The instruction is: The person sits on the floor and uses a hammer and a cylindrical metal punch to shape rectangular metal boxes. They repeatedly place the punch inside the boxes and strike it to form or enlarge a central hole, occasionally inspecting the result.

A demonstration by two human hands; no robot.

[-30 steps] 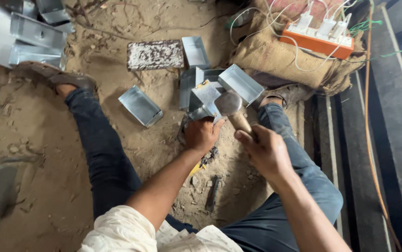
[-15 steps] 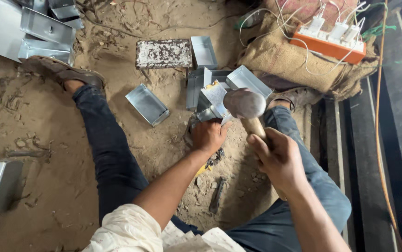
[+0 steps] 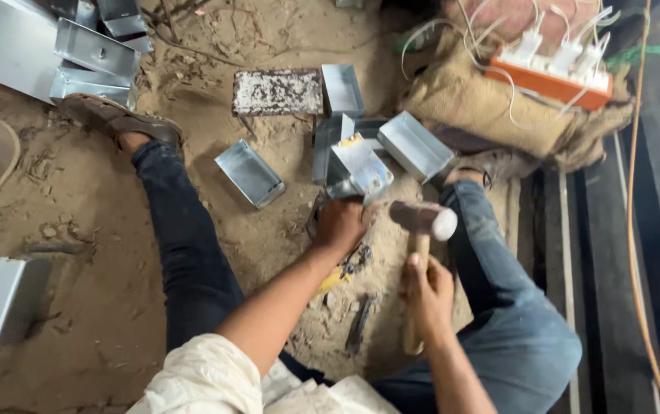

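Your right hand (image 3: pixel 425 295) is closed around the wooden handle of a hammer (image 3: pixel 420 257), whose round metal head sits just right of your other fist. Your left hand (image 3: pixel 339 224) is wrapped tight on the lower edge of a folded sheet-metal box (image 3: pixel 359 170), holding it tilted on the sandy floor (image 3: pixel 100 307) between your legs. Just left of it lies an open metal tray (image 3: pixel 249 173); beyond, a speckled flat slab (image 3: pixel 277 91) and another small tray (image 3: pixel 342 89) rest side by side. Right of the held box is one more tray (image 3: pixel 415 145). Farther right, an orange power strip (image 3: pixel 553 80) sits on burlap sacking (image 3: pixel 491 115).
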